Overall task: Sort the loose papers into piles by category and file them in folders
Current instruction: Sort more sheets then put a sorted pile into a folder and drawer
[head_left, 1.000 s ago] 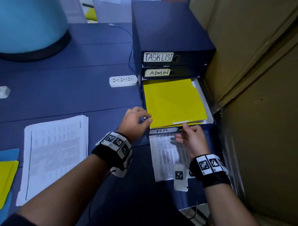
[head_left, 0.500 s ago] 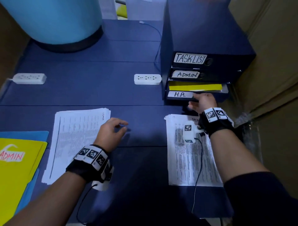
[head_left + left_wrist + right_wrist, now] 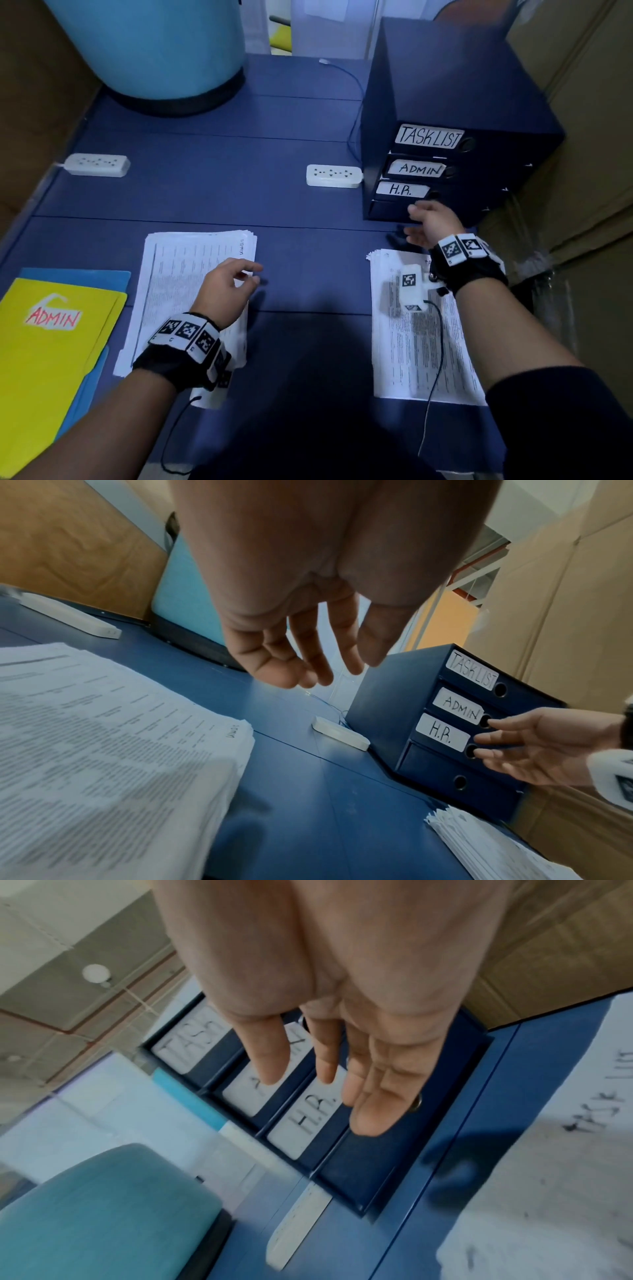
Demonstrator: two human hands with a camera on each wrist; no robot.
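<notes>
**Loose stacks judged light, floppy and prone to slide**

While the drawer unit (image 3: 442,113) stands shut on the tabletop (image 3: 205,192), two paper stacks (image 3: 191,294) (image 3: 421,346) lie flat; support from beneath at opposite edges is advised. Nothing is held: left hand (image 3: 222,291) relaxed, right hand (image 3: 431,222) straight-fingered at the H.R. drawer (image 3: 400,190).

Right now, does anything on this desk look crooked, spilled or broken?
Nothing stands out. The drawer unit has all its drawers shut, and both paper piles lie flat, only slightly fanned at the edges.
</notes>
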